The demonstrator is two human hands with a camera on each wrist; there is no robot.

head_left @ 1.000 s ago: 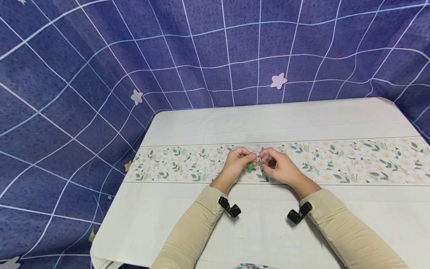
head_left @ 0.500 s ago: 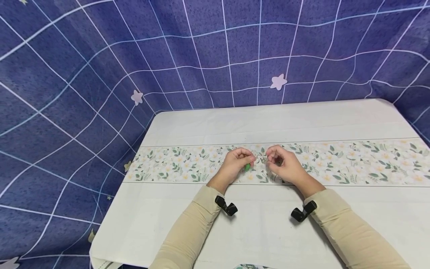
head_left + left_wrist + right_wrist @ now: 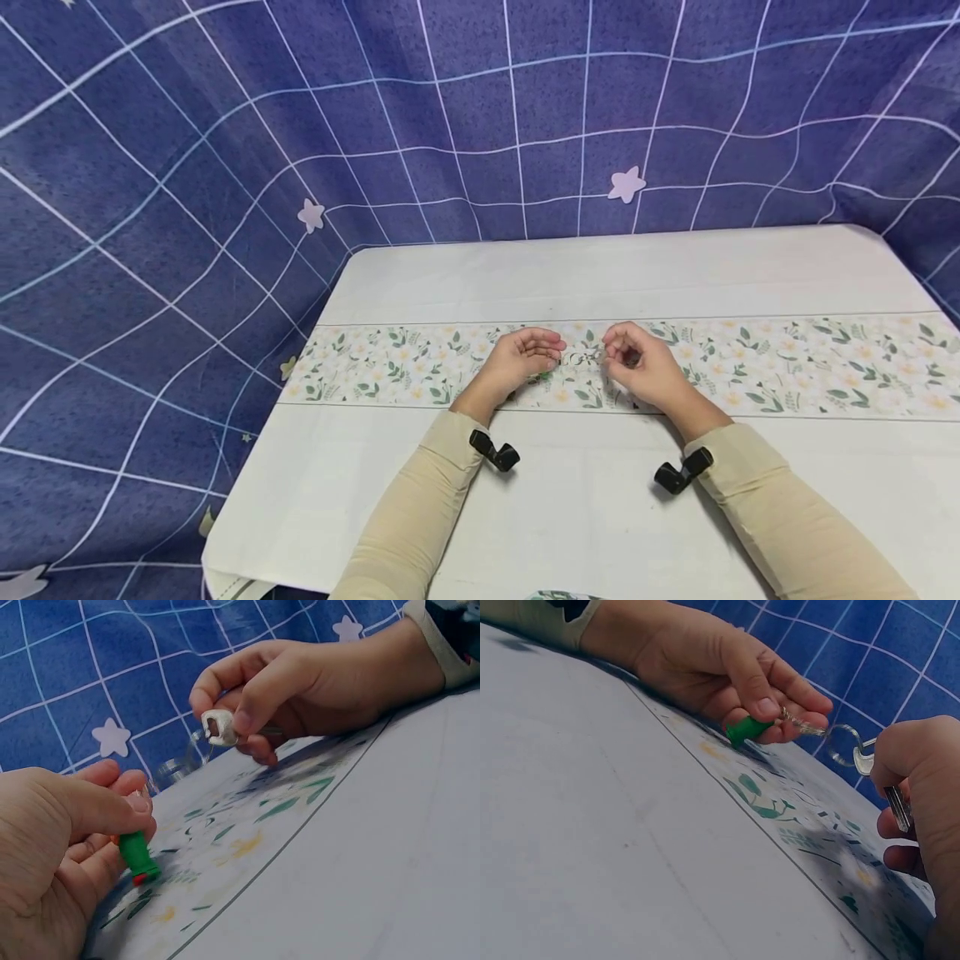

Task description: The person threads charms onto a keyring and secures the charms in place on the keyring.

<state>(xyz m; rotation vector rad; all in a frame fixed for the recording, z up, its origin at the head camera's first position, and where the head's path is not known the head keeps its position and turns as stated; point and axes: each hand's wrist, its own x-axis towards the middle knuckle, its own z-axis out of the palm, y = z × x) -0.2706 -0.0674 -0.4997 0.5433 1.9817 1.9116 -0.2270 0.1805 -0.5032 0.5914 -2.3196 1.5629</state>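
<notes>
My left hand (image 3: 517,360) pinches a green keychain charm (image 3: 748,731) with a red spot at its lower end (image 3: 139,879). From its fingers a short metal chain (image 3: 802,724) leads to a silver split ring (image 3: 843,744), which hangs in the gap between the hands. Opposite, my right hand (image 3: 643,367) holds a silver key between thumb and curled fingers; its head (image 3: 220,726) sticks out toward the ring and its blade (image 3: 897,809) shows below the fingers. Ring and key head meet in the right wrist view; whether the ring passes through the key's hole I cannot tell.
Both hands are just above a floral strip (image 3: 795,362) running across the white-covered table (image 3: 585,492). A blue curtain (image 3: 450,108) with white grid lines and stars hangs behind the table and along its left side. Black wrist-worn devices (image 3: 682,472) are on both sleeves.
The hands have drawn apart, left hand leftward and right hand slightly rightward. The ring and chain, bunched between the fingers before, now span the gap.
</notes>
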